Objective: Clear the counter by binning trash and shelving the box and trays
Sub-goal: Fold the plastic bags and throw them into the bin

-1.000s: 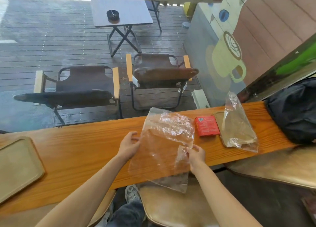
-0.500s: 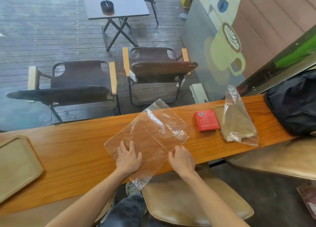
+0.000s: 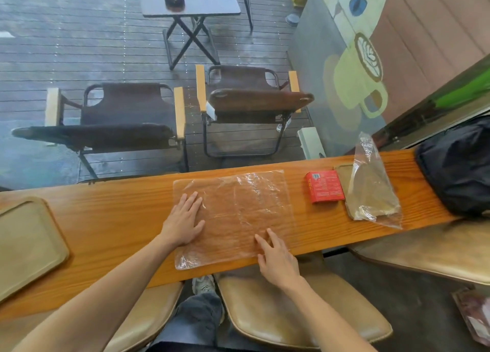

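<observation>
Crinkled clear plastic bag (image 3: 233, 213) lies flat on the long orange wooden counter (image 3: 111, 219), left hand (image 3: 184, 219) and right hand (image 3: 275, 256) pressing it down with straight, spread fingers.

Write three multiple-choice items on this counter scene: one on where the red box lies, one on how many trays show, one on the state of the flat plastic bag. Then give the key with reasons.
1. The red box lies:
A. on the left tray
B. between the flat plastic bag and the right tray
C. on the black bag

2. How many trays are on the counter?
A. one
B. two
C. four

3. The flat plastic bag is:
A. spread flat under both hands
B. crumpled into a ball
C. held up in the air

Key:
1 B, the box sits right of the flat bag, beside the tray that bears the second plastic bag.
2 B, the left tray and the right one.
3 A, the left hand and right hand press it with straight fingers.
</observation>
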